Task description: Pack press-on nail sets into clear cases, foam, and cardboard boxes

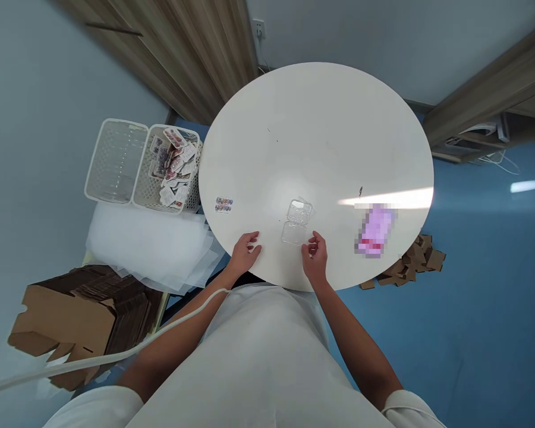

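A small clear plastic box (294,232) lies unfolded on the white round table (321,119), its lid half farther from me. My right hand (316,255) is just right of the box's near half, fingers loosely bent and thumb apart from them; whether it touches the box's edge I cannot tell. To the left of the box, my left hand (246,252) hovers by the table's front edge, open, with a gap between thumb and fingers. Beyond it, near the left edge, rests a small card with rows of colourful round pieces (223,205).
A white lidded basket (145,196) full of printed cards (176,163) stands left of the table. White foam sheets (147,241) and folded cardboard boxes (71,315) lie below it. A blurred purple item (377,229) sits on the right; small cardboard boxes (412,261) are beyond the edge.
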The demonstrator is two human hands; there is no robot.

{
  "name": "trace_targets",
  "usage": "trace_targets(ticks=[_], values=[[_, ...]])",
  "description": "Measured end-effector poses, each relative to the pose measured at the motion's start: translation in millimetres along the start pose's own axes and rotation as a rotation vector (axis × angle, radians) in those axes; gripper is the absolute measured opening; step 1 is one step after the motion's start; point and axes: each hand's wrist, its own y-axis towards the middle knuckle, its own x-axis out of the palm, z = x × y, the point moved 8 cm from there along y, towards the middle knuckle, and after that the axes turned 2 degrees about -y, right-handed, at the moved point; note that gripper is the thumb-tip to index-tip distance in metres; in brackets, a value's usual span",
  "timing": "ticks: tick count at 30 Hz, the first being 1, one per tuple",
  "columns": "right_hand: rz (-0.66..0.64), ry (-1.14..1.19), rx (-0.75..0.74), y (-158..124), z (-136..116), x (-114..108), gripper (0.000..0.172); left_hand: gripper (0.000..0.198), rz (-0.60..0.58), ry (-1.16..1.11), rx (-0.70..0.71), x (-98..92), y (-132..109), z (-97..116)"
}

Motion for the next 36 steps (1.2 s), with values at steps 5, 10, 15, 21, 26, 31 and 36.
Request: trace_targets(ticks=[5,10,15,21,26,31,36], values=[[-0.120,-0.070,-0.148,4.3,-46.1,44.4,0.031,0.041,0.182,0.134,-0.075,-96.4,26.6,-28.0],[-0.413,-0.299,-0.171,10.0,-66.1,136.4,0.040,0.054,0.074,0.375,0.026,-137.7,71.1,-33.9],[-0.464,-0.544,-0.244,26.4,-78.0,203.5,0.050,0.064,-0.029,0.471,0.111,-136.2,101.4,-27.5],[-0.384,-0.766,-0.231,44.6,-83.0,238.5,0.061,0.068,-0.123,0.480,0.124,-129.9,115.3,-29.9],[-0.342,-0.811,-0.196,47.1,-80.5,241.4,0.061,0.059,-0.131,0.435,0.160,-127.2,117.2,-27.6],[-0.324,-0.807,-0.171,47.1,-83.1,242.1,0.057,0.054,-0.120,0.393,0.187,-125.1,119.7,-25.7],[-0.337,-0.831,-0.115,51.4,-85.9,245.9,0.053,0.058,-0.127,0.393,0.151,-126.3,120.3,-24.9]])
